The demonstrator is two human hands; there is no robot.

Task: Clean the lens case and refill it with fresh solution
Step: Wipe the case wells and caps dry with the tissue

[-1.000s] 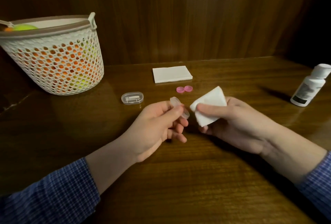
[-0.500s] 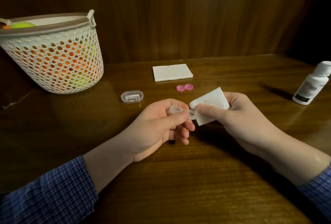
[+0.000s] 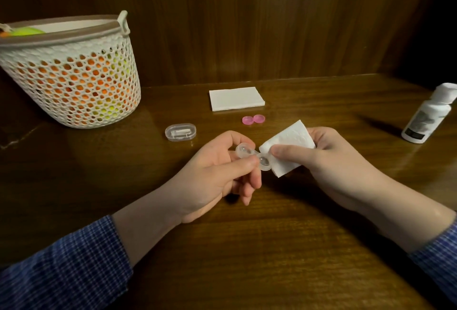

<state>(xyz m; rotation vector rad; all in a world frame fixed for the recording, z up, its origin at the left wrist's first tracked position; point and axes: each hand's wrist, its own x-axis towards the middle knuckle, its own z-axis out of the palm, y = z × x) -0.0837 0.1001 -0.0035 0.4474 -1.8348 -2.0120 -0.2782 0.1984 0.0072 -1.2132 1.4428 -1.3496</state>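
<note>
Two hands over the table (image 3: 247,247), and I'm watching them meet in the middle. The left hand (image 3: 215,176) pinches the clear lens case (image 3: 252,156) between thumb and forefinger, thumb tip lying across the bridge between the two wells, the other fingers curled loosely under. One well pokes out above the thumb; the other sticks out to the right, just clear of the grip. The right hand (image 3: 329,161) holds a folded tissue (image 3: 286,146), thumb and fingers closed around it, and I see the tissue's corner touching that right-hand well. Both case and tissue are held up off the wood. Behind them, two pink caps (image 3: 253,119) sit side by side on the table, with a flat stack of tissues (image 3: 236,98) just beyond. A small clear box (image 3: 180,132) lies to the left of the caps, a white mesh basket (image 3: 74,74) stands far left, and the solution bottle (image 3: 427,116) stands well apart at the right edge.
</note>
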